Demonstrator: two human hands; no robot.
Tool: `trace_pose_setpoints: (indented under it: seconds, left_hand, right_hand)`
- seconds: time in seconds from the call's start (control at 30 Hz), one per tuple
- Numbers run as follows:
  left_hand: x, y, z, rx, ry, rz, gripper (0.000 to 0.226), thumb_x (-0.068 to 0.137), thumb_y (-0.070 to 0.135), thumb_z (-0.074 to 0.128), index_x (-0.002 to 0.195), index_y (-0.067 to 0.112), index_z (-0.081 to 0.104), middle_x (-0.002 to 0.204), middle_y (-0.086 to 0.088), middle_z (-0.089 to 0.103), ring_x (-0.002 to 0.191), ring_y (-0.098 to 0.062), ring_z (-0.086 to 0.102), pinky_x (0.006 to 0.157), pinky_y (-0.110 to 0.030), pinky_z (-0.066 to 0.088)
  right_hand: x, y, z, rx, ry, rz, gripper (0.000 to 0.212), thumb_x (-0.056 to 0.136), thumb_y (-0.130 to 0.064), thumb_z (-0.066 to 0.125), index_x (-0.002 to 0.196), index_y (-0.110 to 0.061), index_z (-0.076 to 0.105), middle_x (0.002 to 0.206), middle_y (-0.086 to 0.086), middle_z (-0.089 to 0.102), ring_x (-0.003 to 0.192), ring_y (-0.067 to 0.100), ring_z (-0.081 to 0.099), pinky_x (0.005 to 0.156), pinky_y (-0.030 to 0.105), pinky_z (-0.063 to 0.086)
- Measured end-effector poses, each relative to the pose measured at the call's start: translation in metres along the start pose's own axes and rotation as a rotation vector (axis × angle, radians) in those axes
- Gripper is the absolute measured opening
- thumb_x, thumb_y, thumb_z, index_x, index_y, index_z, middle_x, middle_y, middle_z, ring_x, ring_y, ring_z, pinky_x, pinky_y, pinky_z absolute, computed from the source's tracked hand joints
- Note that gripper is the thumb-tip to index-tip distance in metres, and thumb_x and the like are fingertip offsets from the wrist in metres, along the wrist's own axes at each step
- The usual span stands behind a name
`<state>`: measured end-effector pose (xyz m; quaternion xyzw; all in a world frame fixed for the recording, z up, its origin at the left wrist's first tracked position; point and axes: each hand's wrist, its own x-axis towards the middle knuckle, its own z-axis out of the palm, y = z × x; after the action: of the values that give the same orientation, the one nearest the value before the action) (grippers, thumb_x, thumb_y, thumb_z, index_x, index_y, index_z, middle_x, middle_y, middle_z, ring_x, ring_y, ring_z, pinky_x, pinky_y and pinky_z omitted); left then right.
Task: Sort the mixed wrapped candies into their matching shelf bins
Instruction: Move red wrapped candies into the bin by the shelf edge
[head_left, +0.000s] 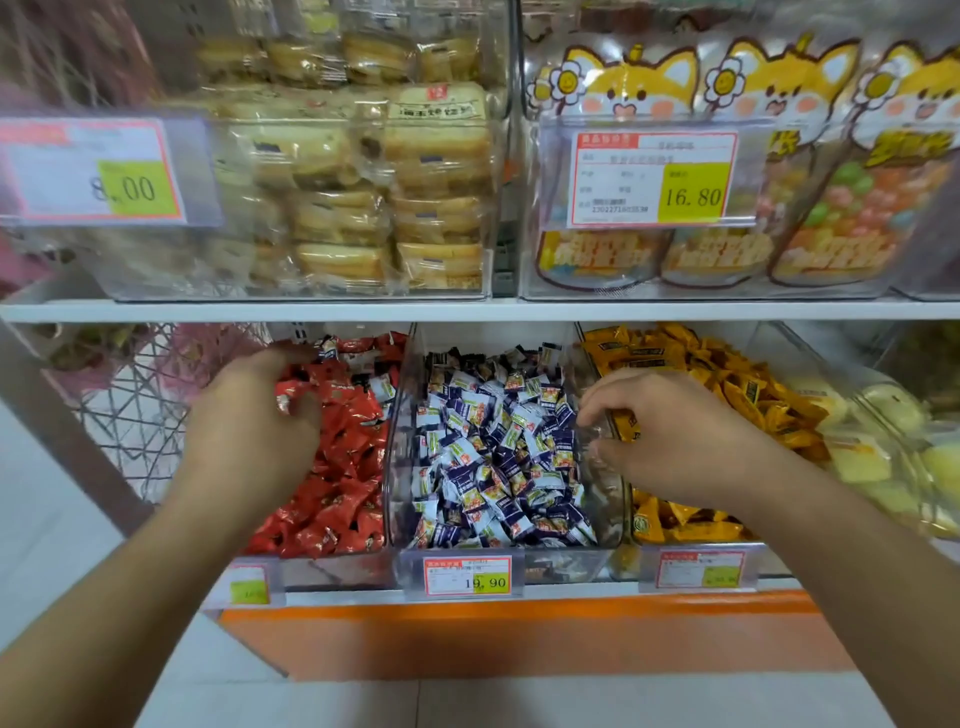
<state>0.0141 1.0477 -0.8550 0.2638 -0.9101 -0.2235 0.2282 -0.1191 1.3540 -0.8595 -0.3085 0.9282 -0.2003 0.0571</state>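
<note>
The left hand (249, 421) lies palm-down on the red candies (337, 488), fingers loosely curled over a wrapper, though whether it grips one I cannot tell; the right hand (670, 431) pinches a yellow candy (623, 421) at the yellow candies' (727, 395) bin edge; between the hands sits the clear bin (402, 395) of purple-and-white candies (498, 447).

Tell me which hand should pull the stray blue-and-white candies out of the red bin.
Left. The left hand is already over the red bin, near the blue-and-white strays at its back. The right hand is at the yellow bin.
</note>
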Motion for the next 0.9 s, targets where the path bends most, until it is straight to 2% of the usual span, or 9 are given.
trace_pose_setpoints:
  seconds: [0.13, 0.23, 0.27, 0.33, 0.4, 0.5, 0.63, 0.73, 0.9]
  left_hand:
    - [-0.018, 0.03, 0.015, -0.038, -0.121, 0.328, 0.032, 0.093, 0.018, 0.07, 0.122, 0.033, 0.068, 0.118, 0.017, 0.056, 0.102, -0.001, 0.055, 0.096, -0.019, 0.041]
    - [-0.025, 0.059, 0.043, -0.022, -0.395, 0.553, 0.03, 0.094, 0.025, 0.072, 0.122, 0.038, 0.067, 0.119, 0.023, 0.058, 0.097, 0.011, 0.052, 0.089, -0.001, 0.034]
    - [-0.026, 0.067, 0.055, -0.004, -0.477, 0.612, 0.031, 0.094, 0.027, 0.072, 0.123, 0.037, 0.067, 0.122, 0.021, 0.058, 0.102, 0.008, 0.052, 0.092, -0.003, 0.035]
    - [-0.026, 0.077, 0.081, 0.04, -0.632, 0.677, 0.035, 0.093, 0.03, 0.074, 0.127, 0.035, 0.067, 0.127, 0.016, 0.058, 0.114, -0.003, 0.054, 0.104, -0.022, 0.043]
    - [-0.023, 0.078, 0.103, 0.146, -0.794, 0.729, 0.045, 0.088, 0.036, 0.079, 0.13, 0.036, 0.066, 0.131, 0.012, 0.062, 0.119, -0.011, 0.057, 0.105, -0.034, 0.047]
    - [-0.013, 0.074, 0.12, 0.252, -0.922, 0.784, 0.043, 0.084, 0.04, 0.081, 0.125, 0.039, 0.069, 0.13, 0.015, 0.067, 0.118, -0.008, 0.061, 0.105, -0.033, 0.048]
    - [-0.003, 0.077, 0.124, 0.347, -0.902, 0.81, 0.032, 0.088, 0.028, 0.077, 0.118, 0.035, 0.071, 0.127, 0.016, 0.065, 0.113, -0.006, 0.061, 0.102, -0.03, 0.05]
    - [0.003, 0.079, 0.123, 0.36, -0.84, 0.77, 0.029, 0.09, 0.029, 0.076, 0.118, 0.03, 0.072, 0.12, 0.014, 0.07, 0.107, -0.007, 0.065, 0.097, -0.029, 0.053]
    - [0.021, 0.079, 0.115, 0.374, -0.6, 0.67, 0.011, 0.09, 0.02, 0.073, 0.1, 0.022, 0.068, 0.095, 0.001, 0.07, 0.088, -0.018, 0.067, 0.076, -0.033, 0.056]
  right_hand:
    - [0.001, 0.0, 0.001, 0.002, 0.002, 0.017, 0.015, 0.09, -0.026, 0.075, 0.102, -0.036, 0.073, 0.125, -0.022, 0.058, 0.127, 0.008, 0.052, 0.113, 0.036, 0.044]
    - [0.0, 0.0, 0.001, 0.004, 0.007, 0.01, 0.015, 0.091, -0.025, 0.075, 0.103, -0.034, 0.073, 0.123, -0.02, 0.059, 0.124, 0.007, 0.054, 0.111, 0.035, 0.046]
    - [0.0, 0.001, 0.002, 0.003, 0.013, 0.003, 0.015, 0.091, -0.024, 0.075, 0.103, -0.034, 0.073, 0.122, -0.019, 0.059, 0.122, 0.008, 0.054, 0.11, 0.034, 0.046]
    - [0.001, 0.001, 0.002, -0.002, 0.021, -0.004, 0.014, 0.092, -0.022, 0.073, 0.103, -0.032, 0.074, 0.121, -0.018, 0.059, 0.12, 0.008, 0.055, 0.108, 0.032, 0.047]
    - [0.001, 0.0, 0.002, -0.011, 0.017, 0.0, 0.013, 0.094, -0.022, 0.071, 0.103, -0.03, 0.073, 0.122, -0.017, 0.058, 0.12, 0.008, 0.053, 0.105, 0.027, 0.045]
    - [0.002, 0.001, 0.001, -0.002, 0.002, 0.0, 0.011, 0.095, -0.023, 0.07, 0.103, -0.029, 0.072, 0.126, -0.016, 0.058, 0.124, 0.009, 0.051, 0.102, 0.023, 0.041]
    - [0.001, 0.005, 0.002, -0.012, -0.001, -0.021, 0.011, 0.097, -0.02, 0.068, 0.106, -0.024, 0.073, 0.126, -0.011, 0.059, 0.122, 0.01, 0.049, 0.096, 0.023, 0.038]
    - [0.001, 0.008, 0.003, 0.026, 0.007, -0.033, 0.01, 0.096, -0.019, 0.068, 0.104, -0.024, 0.073, 0.124, -0.008, 0.059, 0.119, 0.011, 0.052, 0.098, 0.029, 0.047]
    - [0.002, 0.008, 0.004, 0.028, 0.004, -0.034, 0.01, 0.096, -0.021, 0.068, 0.105, -0.023, 0.073, 0.127, -0.004, 0.06, 0.122, 0.018, 0.056, 0.1, 0.041, 0.054]
